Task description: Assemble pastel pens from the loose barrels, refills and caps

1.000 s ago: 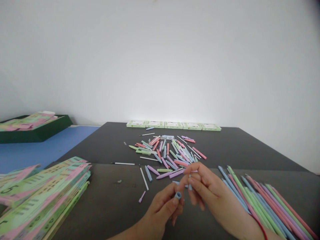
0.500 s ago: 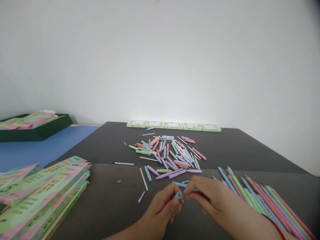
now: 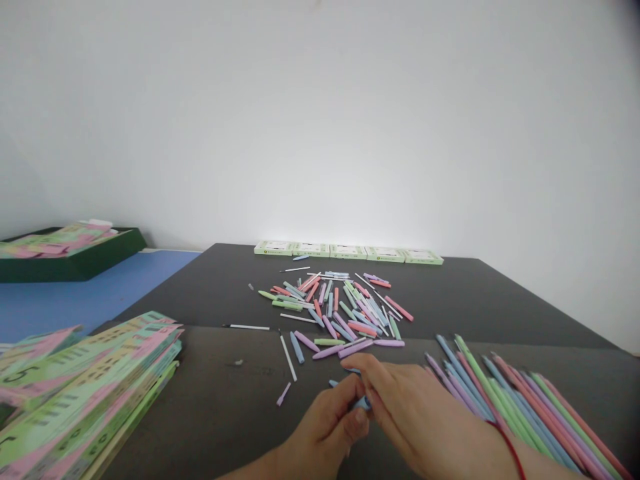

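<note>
My left hand [image 3: 325, 427] is closed, thumb and forefinger pinching a blue pen barrel [image 3: 363, 403]. Only a short bit of the barrel shows between the two hands. Over its end, touching the left fingers, my right hand [image 3: 420, 407] curls closed; whatever its fingertips grip is hidden. Just beyond the hands lies another blue pen piece [image 3: 333, 383], partly covered. Ahead is a loose spread of pastel pen parts, with a purple pen part [image 3: 356, 348] and a green pen part [image 3: 329, 341] at its near edge.
Colored pens [image 3: 505, 393] lie in a row at right. Printed card packs [image 3: 90, 393] are stacked at left. White refills [image 3: 288, 357] and a small purple piece [image 3: 283, 393] lie nearer. Flat boxes [image 3: 349, 252] line the back edge; a green tray [image 3: 75, 263] stands far left.
My right hand has moved left and come together with the left hand, covering the end of the blue barrel. Purple pens formerly behind the right hand now show at right.
</note>
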`<state>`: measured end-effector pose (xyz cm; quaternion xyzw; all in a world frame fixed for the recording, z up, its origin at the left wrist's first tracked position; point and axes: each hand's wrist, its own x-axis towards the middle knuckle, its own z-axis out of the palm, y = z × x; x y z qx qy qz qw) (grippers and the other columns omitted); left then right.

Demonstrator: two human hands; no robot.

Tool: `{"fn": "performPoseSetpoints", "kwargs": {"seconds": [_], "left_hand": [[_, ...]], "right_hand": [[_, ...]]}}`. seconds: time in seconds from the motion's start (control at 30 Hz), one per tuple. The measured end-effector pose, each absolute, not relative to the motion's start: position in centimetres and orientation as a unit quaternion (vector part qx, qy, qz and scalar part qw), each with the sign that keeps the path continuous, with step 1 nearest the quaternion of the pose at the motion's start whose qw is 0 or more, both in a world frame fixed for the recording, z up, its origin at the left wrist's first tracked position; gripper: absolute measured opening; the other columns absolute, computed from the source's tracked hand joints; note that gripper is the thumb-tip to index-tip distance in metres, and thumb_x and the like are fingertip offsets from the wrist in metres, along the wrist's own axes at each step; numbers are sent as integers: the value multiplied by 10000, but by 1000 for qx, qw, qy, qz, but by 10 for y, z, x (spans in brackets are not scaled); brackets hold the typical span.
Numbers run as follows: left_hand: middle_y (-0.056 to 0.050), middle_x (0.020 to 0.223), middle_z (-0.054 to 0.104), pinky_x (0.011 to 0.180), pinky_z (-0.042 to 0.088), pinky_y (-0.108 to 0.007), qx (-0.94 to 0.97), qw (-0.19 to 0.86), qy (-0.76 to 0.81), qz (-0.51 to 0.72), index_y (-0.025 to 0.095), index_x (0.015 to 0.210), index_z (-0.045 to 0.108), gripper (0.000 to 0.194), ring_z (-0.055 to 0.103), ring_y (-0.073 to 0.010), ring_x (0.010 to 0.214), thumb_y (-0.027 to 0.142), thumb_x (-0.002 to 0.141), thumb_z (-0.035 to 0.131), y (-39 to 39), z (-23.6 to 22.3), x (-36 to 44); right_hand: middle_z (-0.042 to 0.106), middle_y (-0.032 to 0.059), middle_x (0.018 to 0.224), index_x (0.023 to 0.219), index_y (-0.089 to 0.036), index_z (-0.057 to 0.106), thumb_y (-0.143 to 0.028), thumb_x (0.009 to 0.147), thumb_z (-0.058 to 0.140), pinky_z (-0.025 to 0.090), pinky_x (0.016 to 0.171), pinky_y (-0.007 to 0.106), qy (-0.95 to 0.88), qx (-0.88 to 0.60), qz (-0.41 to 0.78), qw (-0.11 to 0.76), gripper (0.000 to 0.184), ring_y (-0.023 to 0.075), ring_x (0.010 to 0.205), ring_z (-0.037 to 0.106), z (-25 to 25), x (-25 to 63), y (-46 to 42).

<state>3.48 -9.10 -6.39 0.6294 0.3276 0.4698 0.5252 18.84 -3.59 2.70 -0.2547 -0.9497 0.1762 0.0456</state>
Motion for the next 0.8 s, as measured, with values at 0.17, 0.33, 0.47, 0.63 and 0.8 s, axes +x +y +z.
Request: {"fn": "performPoseSetpoints", "kwargs": {"seconds": [0.17,0.33,0.47,0.63,0.8], "left_hand": [[1,726,396,512,302,-221,604,530,350,482,169,897,490,336,363,-112,593,487,925,386,-91,-63,36],[14,703,384,475,273,-218,575,545,351,500,170,905,505,322,327,-102,553,475,924,403,-90,-65,37],[15,689,391,471,286,-218,584,538,351,496,165,936,513,352,336,-106,551,496,922,393,-91,-68,37],[23,675,379,485,285,-223,606,528,362,472,180,863,471,343,345,-103,550,499,930,366,-92,-69,35],[15,696,399,496,295,-225,625,532,345,455,178,893,470,348,362,-102,556,511,924,373,-92,-66,34]], "right_hand": [[671,96,1102,1316,-161,422,-48,780,453,463,816,343,-940,-268,201,70,548,248,983,638,27,189,-40],[658,31,966,1306,-227,380,-94,773,534,457,697,269,-916,-294,249,115,571,183,822,630,21,198,-40],[587,-26,808,1009,-236,503,-106,820,534,401,594,220,-904,-293,272,152,231,129,679,556,12,203,-36],[573,-12,858,909,-223,531,-114,908,481,409,681,227,-920,-238,258,176,119,129,769,551,1,206,-33],[598,-1,929,986,-230,529,-107,924,459,430,747,231,-907,-240,280,203,155,135,865,574,-6,207,-39]]}}
